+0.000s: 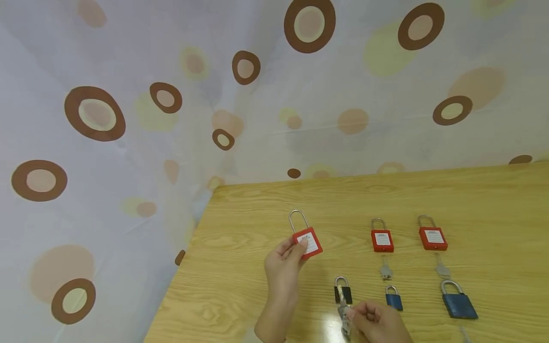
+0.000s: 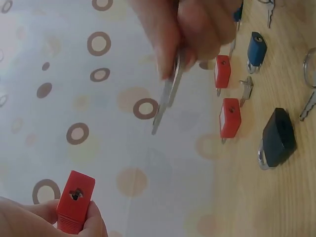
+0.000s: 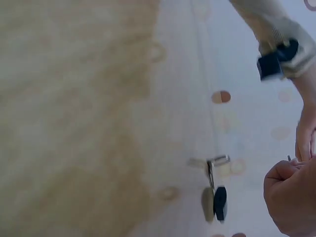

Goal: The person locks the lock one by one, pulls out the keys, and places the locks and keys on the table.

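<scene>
My left hand (image 1: 280,271) holds a red padlock (image 1: 315,247) up over the left part of the table, thumb across its white label and the tall shackle pointing away. In the left wrist view the keyhole in the base of this red padlock (image 2: 69,210) faces the camera. Lower right, my right hand (image 1: 381,324) pinches silver keys (image 1: 344,317) between thumb and fingertips; a key blade (image 2: 163,108) points out toward the red padlock, apart from it. Just beyond these keys, a small black padlock (image 1: 338,296) lies on the table, partly overlapped by them in the head view.
Two more red padlocks (image 1: 382,240) lie on the wooden table (image 1: 231,267) to the right, each with a key (image 1: 386,272) below it. Nearer are a small blue padlock (image 1: 394,301) and a larger dark blue one (image 1: 460,306). A patterned curtain (image 1: 266,105) hangs behind and left.
</scene>
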Available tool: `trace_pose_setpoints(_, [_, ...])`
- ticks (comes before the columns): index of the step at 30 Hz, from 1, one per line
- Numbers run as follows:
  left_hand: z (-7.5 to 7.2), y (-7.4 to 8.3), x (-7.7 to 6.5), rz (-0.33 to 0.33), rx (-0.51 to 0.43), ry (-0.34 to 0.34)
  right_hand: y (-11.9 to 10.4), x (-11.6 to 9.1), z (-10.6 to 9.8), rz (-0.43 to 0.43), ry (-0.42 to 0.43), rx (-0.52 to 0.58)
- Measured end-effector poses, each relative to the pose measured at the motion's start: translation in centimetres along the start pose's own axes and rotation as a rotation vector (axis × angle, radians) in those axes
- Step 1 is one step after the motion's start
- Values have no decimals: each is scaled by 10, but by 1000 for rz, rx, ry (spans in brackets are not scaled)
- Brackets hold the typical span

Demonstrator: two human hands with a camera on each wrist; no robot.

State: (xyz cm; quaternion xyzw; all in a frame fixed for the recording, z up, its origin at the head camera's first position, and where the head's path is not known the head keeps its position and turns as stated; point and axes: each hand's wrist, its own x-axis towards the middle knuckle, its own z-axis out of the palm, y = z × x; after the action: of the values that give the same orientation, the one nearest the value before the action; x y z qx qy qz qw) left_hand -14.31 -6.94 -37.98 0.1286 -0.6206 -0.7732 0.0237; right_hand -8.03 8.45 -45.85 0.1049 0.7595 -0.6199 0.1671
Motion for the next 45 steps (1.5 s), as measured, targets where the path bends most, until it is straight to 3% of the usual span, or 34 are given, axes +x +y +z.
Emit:
trace_pose_setpoints(2, [-5,-1,-3,-11,15,-17,-17,10,-7,-8,87,-72])
trace_pose_setpoints(6, [-12,-12,-9,-48,18,-29,-38,39,-21,-79,131,-131])
trace_pose_setpoints(10, [-16,-22,-13,-91,37,-35,-38,66,-27,-127,159,-223])
trace_pose_setpoints(14, [-18,-24,-17,-104,46,-50,-35,81,-29,-114,176,-293])
trace_pose_setpoints(26, [-23,-25,-19,-113,13,-111,-30,93,-21,-123,177,-375])
trace_pose_setpoints(36, [-25,-24,-19,-122,9,-120,-36,90,-12,-198,163,-553])
trace_pose_setpoints(45, [-25,-27,-18,-111,11,-134,-39,89,-10,-187,141,-589])
